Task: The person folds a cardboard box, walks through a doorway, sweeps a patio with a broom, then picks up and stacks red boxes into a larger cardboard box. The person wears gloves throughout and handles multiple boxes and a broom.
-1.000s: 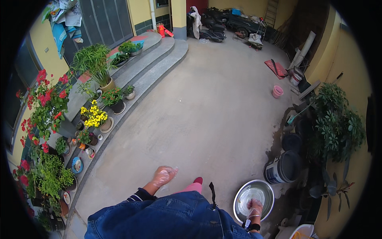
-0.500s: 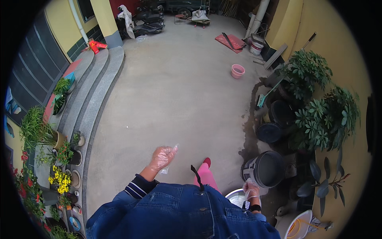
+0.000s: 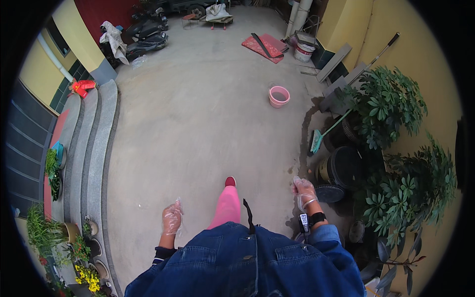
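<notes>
My left hand [image 3: 172, 218], in a thin clear plastic glove, hangs over the concrete to the left of my leg. Its fingers are loosely curled together, and nothing shows in them. The right hand [image 3: 304, 192] wears the same kind of glove and is held out over the ground near the dark wet streak, fingers bent in, with no object visible in them. On that wrist is a black band [image 3: 316, 219] with a small tag. Ahead on the floor stands a pink bucket [image 3: 279, 97], apart from both hands, a greyish content inside.
Along the right wall are leafy potted plants [image 3: 396, 106], black buckets [image 3: 346, 166] and a green broom [image 3: 316, 141]. Curved steps [image 3: 94, 148] with flowerpots [image 3: 101, 270] run down the left. Farther off lie a red mat [image 3: 264, 48] and a parked scooter [image 3: 146, 44].
I have stepped forward, and the pink bucket is closer. My right hand has moved away from the metal basin and black bucket and swung forward; the left hand has dropped back leftward.
</notes>
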Demonstrator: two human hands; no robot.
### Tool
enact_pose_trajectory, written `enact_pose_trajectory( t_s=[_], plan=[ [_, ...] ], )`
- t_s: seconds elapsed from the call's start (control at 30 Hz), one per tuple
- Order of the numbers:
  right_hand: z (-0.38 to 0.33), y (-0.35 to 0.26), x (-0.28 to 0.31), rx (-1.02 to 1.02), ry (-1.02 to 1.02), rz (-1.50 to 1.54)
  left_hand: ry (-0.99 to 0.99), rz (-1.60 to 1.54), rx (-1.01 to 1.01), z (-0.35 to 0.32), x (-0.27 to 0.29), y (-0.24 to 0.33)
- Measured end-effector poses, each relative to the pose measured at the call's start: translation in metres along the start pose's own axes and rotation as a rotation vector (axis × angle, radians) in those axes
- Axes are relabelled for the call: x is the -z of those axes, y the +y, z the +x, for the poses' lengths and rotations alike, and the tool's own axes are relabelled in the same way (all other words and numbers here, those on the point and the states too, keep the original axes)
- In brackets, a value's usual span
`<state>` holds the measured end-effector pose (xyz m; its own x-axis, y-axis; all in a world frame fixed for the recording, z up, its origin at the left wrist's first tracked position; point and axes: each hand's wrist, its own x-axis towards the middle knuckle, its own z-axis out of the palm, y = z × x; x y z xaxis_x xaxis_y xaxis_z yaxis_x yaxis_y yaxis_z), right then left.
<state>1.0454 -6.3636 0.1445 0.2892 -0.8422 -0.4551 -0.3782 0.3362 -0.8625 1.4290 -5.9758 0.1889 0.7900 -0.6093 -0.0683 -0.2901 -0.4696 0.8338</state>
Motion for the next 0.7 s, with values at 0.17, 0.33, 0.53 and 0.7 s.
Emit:
enact_pose_trajectory(
  t_s=[0.17,0.33,0.53,0.7],
  plan=[
    [0.126,-0.043,-0.01,-0.207,0.126,-0.185,-0.01,0.049,-0.107,0.204,-0.054,0.05],
    [0.225,-0.09,0.001,-0.303,0.165,0.046,-0.202,0.026,-0.261,0.409,-0.116,0.157],
    [0.356,-0.146,0.011,-0.31,0.213,-0.125,-0.358,0.083,-0.503,0.607,-0.216,0.256],
    [0.536,-0.209,0.022,-0.402,0.249,-0.237,-0.348,-0.023,-0.368,0.745,-0.274,0.288]
  ],
)
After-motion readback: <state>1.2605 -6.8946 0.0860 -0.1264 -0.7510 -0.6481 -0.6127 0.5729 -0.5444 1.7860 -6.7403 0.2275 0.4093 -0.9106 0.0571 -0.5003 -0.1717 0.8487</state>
